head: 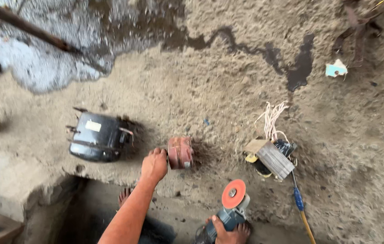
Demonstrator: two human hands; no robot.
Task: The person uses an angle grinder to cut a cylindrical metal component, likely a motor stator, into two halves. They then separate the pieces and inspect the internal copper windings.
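Nearest to the camera, at the bottom edge, the right hand [229, 231] is wrapped around the grey-blue body of an angle grinder [223, 216]; the fingers are closed on the tool, and its round orange-red disc [233, 194] points up and away from the person. Left of it, the bare left arm reaches forward, and the left hand [154, 164] is curled tight at the left side of a small reddish, rusty metal block [180, 152] that lies on the sandy ground [192, 90]. Whether the fingers pinch a stub on the block or only press against it, I cannot tell, because the fist hides the contact. The block sits about in the middle of the view, between a black motor housing [98, 136] on the left and a transformer [271, 158] on the right, apart from both. The black housing is rounded, with a pale label on top and small lugs on its sides. The transformer has a grey laminated core and a bundle of pale wires [271, 118] rising from it. Just beside it lies a screwdriver [299, 203] with a blue and yellow handle, the tip toward the transformer. A dark wet patch [56, 49] spreads over the ground at the top left, and a rusty rod [25, 26] crosses it. Below the left arm, toes of a bare foot [124, 196] show at the edge of a lower step.
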